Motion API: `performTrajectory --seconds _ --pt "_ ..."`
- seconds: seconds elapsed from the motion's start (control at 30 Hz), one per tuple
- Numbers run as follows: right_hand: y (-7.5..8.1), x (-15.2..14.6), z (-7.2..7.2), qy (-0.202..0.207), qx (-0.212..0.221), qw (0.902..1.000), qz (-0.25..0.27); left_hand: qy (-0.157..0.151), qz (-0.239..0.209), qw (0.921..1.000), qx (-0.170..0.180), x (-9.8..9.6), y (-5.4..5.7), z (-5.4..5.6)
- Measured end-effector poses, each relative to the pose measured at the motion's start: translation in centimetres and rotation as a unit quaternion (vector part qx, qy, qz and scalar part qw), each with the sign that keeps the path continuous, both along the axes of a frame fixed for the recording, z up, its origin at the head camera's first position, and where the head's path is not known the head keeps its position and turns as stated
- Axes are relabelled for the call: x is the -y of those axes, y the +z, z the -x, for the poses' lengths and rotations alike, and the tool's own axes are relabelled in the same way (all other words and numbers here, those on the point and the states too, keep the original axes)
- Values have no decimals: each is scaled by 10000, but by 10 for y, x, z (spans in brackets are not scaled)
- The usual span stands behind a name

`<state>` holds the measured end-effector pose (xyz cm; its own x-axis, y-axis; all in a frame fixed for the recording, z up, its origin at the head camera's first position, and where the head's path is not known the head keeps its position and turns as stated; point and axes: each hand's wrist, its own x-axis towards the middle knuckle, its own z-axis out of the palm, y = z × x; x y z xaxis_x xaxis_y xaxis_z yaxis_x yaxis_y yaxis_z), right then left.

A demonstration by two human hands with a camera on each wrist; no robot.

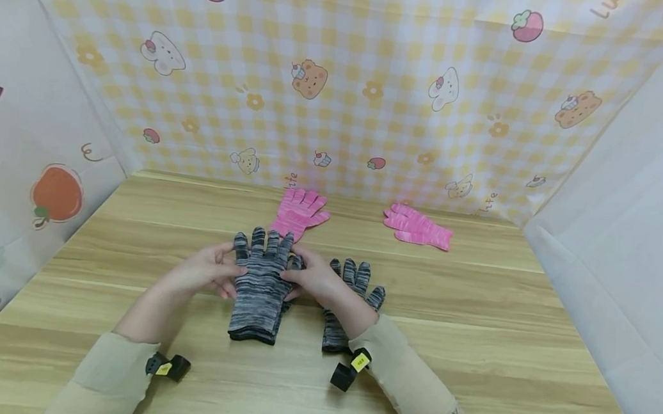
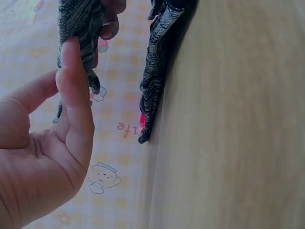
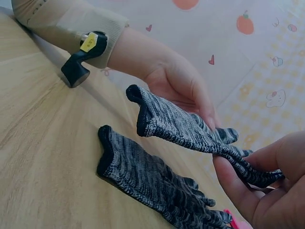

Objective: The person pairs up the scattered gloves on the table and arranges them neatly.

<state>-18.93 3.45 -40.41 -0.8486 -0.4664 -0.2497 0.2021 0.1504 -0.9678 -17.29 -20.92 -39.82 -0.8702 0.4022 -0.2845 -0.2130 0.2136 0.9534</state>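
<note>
A grey-and-black striped knit glove (image 1: 257, 291) is held raised off the wood table, its cuff toward me and its fingers pointing away. My left hand (image 1: 211, 271) pinches its left edge, thumb on top. On the opposite edge, my right hand (image 1: 316, 275) grips it near the thumb side. In the right wrist view, the held glove (image 3: 176, 119) hangs above a matching glove (image 3: 138, 171) lying flat on the table. Seen from the head, a matching glove (image 1: 334, 332) lies partly hidden under my right forearm.
A pink knit glove (image 1: 299, 212) lies behind the held glove, fingers spread. Another pink glove (image 1: 419, 227) is farther right, near the back of the wood table (image 1: 473, 332). A yellow checked cloth (image 1: 349, 125) hangs along the back edge, with white cloth at both sides.
</note>
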Motion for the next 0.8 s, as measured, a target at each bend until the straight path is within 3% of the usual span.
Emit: performTrajectory --seconds 0.37,0.8 --pt "-9 3 -3 68 251 9996 -53 -192 219 9994 196 3 -8 2" --pt "-14 5 -3 -20 446 9987 -263 -448 80 9988 160 4 -14 6"
